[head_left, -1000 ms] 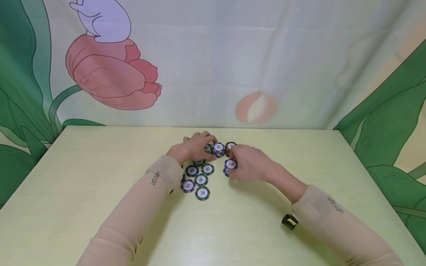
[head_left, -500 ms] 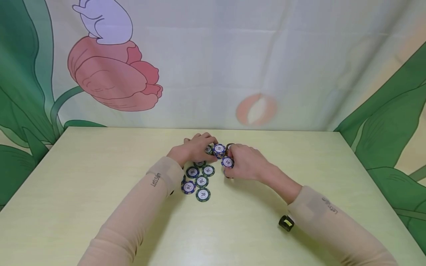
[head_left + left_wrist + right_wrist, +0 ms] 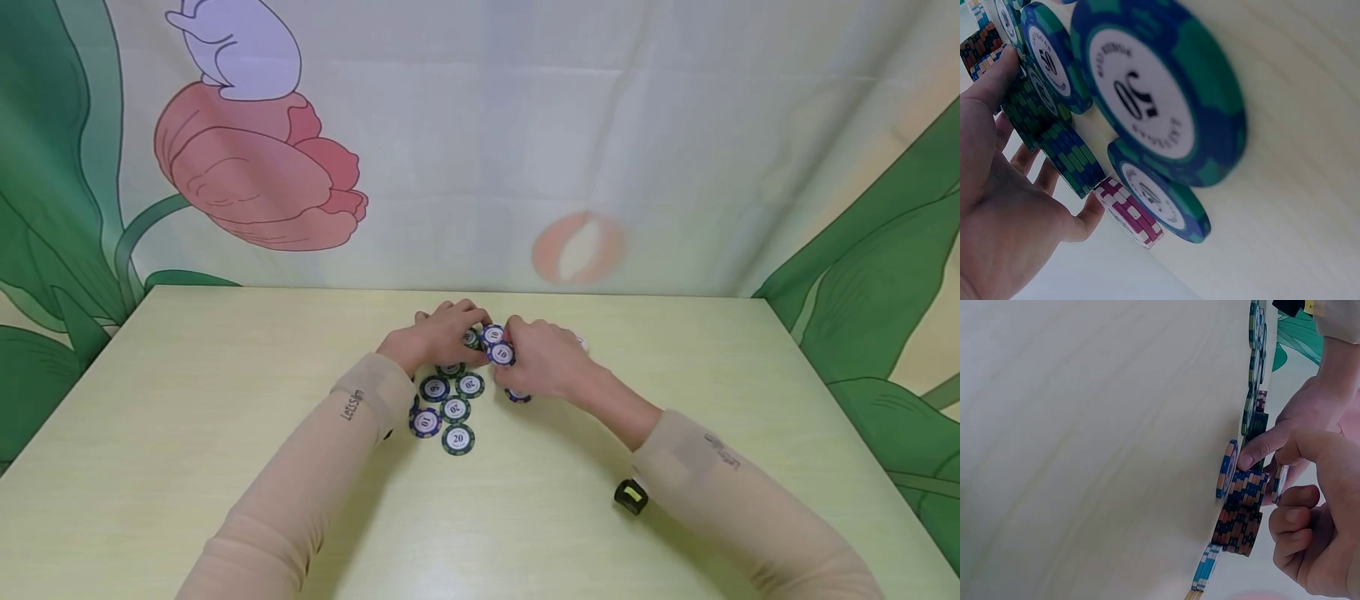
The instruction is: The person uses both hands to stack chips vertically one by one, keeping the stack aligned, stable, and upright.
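In the head view my right hand (image 3: 551,358) pinches a blue poker chip (image 3: 501,354) marked 10. That chip hovers beside the top of a blue chip stack (image 3: 492,335); the right wrist view shows the pinched chip (image 3: 1280,481) tilted on edge between thumb and forefinger. My left hand (image 3: 442,329) curves round the row of stacks, thumb on the near side and fingers behind. Between them, in the left wrist view, stand a green stack (image 3: 1025,112) and a blue-green stack (image 3: 1072,156). A loose blue chip (image 3: 518,396) lies below my right hand, partly hidden.
Loose chips lie nearer me, among them a green 20 chip (image 3: 458,439) and a blue 10 chip (image 3: 425,422). The row also has a maroon stack (image 3: 1132,212), a brown stack (image 3: 1238,528) and a light blue stack (image 3: 1206,567). A printed curtain (image 3: 420,167) hangs behind the table.
My right hand has moved left and slightly away from me, carrying the blue chip up beside the blue stack's top. The left hand has stayed round the stacks.
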{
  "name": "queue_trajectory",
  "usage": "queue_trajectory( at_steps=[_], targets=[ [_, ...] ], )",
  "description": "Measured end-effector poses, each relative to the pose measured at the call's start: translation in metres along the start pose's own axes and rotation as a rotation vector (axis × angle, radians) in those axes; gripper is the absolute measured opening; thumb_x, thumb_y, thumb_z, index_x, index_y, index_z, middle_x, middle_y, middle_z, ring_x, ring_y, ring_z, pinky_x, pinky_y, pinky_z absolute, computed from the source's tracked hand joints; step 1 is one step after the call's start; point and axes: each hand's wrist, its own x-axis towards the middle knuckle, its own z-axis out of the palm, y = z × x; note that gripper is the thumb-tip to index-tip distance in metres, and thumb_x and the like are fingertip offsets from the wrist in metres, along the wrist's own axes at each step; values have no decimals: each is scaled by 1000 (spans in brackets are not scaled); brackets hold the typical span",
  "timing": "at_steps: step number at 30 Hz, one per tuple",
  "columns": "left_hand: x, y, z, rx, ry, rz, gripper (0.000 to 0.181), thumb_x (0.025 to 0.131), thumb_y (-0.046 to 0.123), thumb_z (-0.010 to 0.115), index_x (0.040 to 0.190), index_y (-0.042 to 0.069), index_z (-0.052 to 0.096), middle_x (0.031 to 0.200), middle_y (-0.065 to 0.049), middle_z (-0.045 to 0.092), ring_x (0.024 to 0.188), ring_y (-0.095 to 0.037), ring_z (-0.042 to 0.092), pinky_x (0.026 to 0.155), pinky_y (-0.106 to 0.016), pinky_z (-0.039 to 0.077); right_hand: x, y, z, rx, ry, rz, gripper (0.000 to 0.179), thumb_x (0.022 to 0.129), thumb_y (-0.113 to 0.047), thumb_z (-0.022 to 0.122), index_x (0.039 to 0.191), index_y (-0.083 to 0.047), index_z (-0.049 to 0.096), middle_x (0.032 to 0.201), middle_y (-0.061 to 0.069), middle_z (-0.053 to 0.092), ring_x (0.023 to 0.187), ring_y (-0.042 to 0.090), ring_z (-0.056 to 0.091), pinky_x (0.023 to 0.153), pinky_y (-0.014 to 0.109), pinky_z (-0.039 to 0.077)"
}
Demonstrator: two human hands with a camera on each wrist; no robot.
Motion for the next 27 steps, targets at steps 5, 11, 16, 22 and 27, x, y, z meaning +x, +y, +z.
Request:
queue_trajectory(
  at_steps=[5, 11, 16, 22, 27],
  targets=[
    [-1, 0, 0, 2, 2, 4, 55, 96, 36, 73, 144, 20, 53, 155, -6, 41, 139, -31, 36, 110, -76, 16, 6, -3, 2, -6, -8, -1, 32, 86, -31, 73, 101, -7, 57, 79, 2, 62, 63, 17, 61, 51, 31, 49],
    [-1, 0, 0, 5, 10, 10, 55, 95, 38, 74, 143, 20, 54, 154, -5, 42, 138, -30, 37, 110, -75, 17, 11, -4, 4, -14, -8, 15, 31, 86, -28, 72, 101, -7, 57, 80, 3, 62, 64, 18, 61, 53, 33, 50],
    [-2, -1, 1, 2, 14, 15, 54, 96, 39, 74, 142, 20, 55, 153, -5, 43, 137, -30, 38, 110, -75, 18, 13, -3, 6, -20, 12, 14, 31, 89, -28, 73, 105, -5, 59, 81, 3, 63, 64, 18, 61, 54, 34, 51],
    [-2, 0, 1, 9, 20, 20, 52, 96, 39, 73, 141, 20, 55, 153, -5, 43, 136, -31, 39, 109, -74, 21, 13, -2, 7, -29, 32, -6, 28, 92, -27, 72, 109, -6, 61, 84, 5, 65, 65, 19, 62, 54, 34, 52],
    [-2, -1, 1, 9, 19, 18, 55, 95, 43, 74, 141, 21, 55, 152, -5, 44, 135, -31, 39, 108, -74, 22, 10, -1, 6, -18, 54, -29, 28, 91, -23, 72, 111, -6, 61, 84, 5, 67, 64, 18, 61, 54, 34, 51]
  ],
)
